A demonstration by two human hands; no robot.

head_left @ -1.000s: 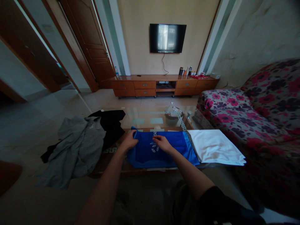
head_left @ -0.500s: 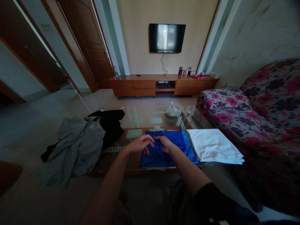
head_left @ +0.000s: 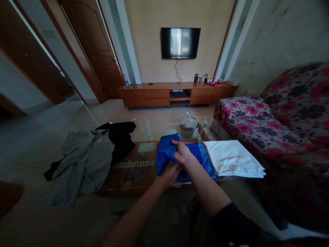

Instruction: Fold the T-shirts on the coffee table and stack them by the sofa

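A blue garment (head_left: 164, 149) with a lighter blue strip along its right side lies on the glass-topped coffee table (head_left: 144, 157). Its left part is lifted and bent over toward the right. My right hand (head_left: 182, 152) is closed on the raised fabric, thumb on top. Lower down and just left of it, my left hand (head_left: 171, 172) grips the fabric near the front edge, its fingertips partly hidden under the cloth and behind the right hand. Beside the blue garment on the right lies a folded white garment (head_left: 232, 157), flat and slightly wrinkled.
A grey garment (head_left: 87, 161) and black clothing (head_left: 123, 132) are heaped at the table's left, hanging over its edge. Farther back sits a basket (head_left: 188, 129) holding white crumpled items, with a small glass (head_left: 205, 124) nearby. A flower-patterned sofa (head_left: 246, 120) borders the right.
Both hands have closed on the blue garment. Its left part has been raised and turned to the right, uncovering table glass. My left hand moved right and nearer to me.
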